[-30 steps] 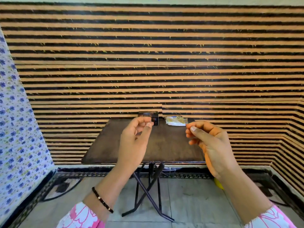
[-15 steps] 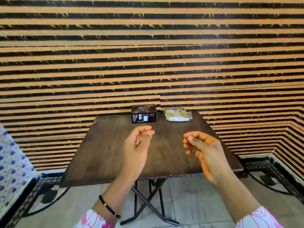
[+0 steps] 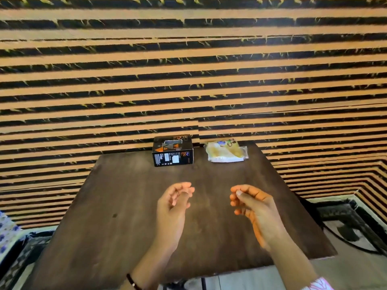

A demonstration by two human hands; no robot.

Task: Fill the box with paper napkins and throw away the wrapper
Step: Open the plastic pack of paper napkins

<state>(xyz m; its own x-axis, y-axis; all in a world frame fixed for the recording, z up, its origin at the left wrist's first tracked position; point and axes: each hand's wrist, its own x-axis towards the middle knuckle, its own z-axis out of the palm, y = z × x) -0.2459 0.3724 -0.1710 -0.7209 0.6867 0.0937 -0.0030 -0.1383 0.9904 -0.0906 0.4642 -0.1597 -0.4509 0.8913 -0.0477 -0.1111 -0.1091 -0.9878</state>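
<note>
Two hands hovered over the dark wooden bench [image 3: 125, 206], well short of the things at its far edge. Both the left hand [image 3: 173, 208] and the right hand [image 3: 253, 208] hung loosely curled and held nothing. A black box [image 3: 173, 151] stood by the striped wall [image 3: 188, 70], with the wrapped napkin pack [image 3: 227, 151] just beside it on the right.

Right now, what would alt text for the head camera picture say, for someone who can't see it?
Two bare hands, left hand and right hand, hover empty with loosely curled fingers over a dark wooden table. At its far edge stand a small black box and, to its right, a wrapped napkin pack, before a striped wall.
</note>
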